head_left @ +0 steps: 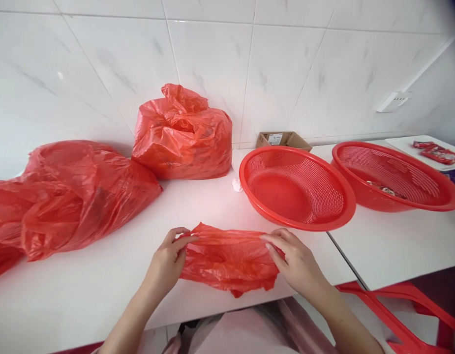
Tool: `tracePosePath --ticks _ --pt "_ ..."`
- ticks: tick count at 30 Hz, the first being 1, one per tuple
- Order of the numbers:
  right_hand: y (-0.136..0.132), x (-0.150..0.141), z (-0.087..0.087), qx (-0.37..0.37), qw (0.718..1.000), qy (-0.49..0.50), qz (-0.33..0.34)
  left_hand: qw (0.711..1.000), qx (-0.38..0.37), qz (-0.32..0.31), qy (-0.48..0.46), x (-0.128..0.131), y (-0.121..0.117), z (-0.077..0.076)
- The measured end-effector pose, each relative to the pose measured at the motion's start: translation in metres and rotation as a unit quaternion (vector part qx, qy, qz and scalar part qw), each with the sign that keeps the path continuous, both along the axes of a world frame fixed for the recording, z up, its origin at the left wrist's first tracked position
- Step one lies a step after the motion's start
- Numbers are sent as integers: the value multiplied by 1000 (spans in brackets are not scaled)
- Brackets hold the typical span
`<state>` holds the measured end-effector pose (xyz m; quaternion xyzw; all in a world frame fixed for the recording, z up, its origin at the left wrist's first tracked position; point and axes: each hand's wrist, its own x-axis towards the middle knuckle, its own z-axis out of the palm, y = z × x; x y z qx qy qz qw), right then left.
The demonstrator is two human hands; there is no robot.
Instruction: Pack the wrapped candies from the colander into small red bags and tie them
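A thin red plastic bag [230, 263] is stretched between my two hands, low over the white table [138, 275] near its front edge. My left hand [171, 258] pinches the bag's left upper edge between thumb and fingers. On the opposite side, my right hand [291, 255] grips the right upper edge the same way. The bag looks crumpled and flat. Just beyond my right hand stands a red plastic colander [282, 196] with nothing visible inside.
Filled red bags [90, 191] lie at the left, and another full bag [183, 137] leans at the tiled wall. A second colander [426, 191] holds a few small packets. Behind are an open cardboard box [304, 142] and red packets [439, 153]. A red stool [382, 300] stands lower right.
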<state>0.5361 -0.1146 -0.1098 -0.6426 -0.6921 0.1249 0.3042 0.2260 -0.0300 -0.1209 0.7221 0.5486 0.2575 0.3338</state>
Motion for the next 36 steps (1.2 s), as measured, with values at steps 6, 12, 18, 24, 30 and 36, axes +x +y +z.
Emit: tracePosePath --ticks 6,12,18,24,30,36 --pt "5 -52 25 67 991 25 109 1000 24 -6 16 37 -21 3" --pt "9 -49 -2 -215 940 -142 222 991 107 79 8 11 5 6" --pt "-4 -20 33 -228 941 -64 242 998 33 49 31 0 17 1" --pt "-11 95 81 15 1000 -22 3 998 -49 -35 -9 6 19 2" --pt "26 294 24 192 875 -255 -365 987 -88 -69 -117 39 42 26" --pt "21 342 -25 277 842 -268 -377 921 -276 -97 -258 88 54 32"
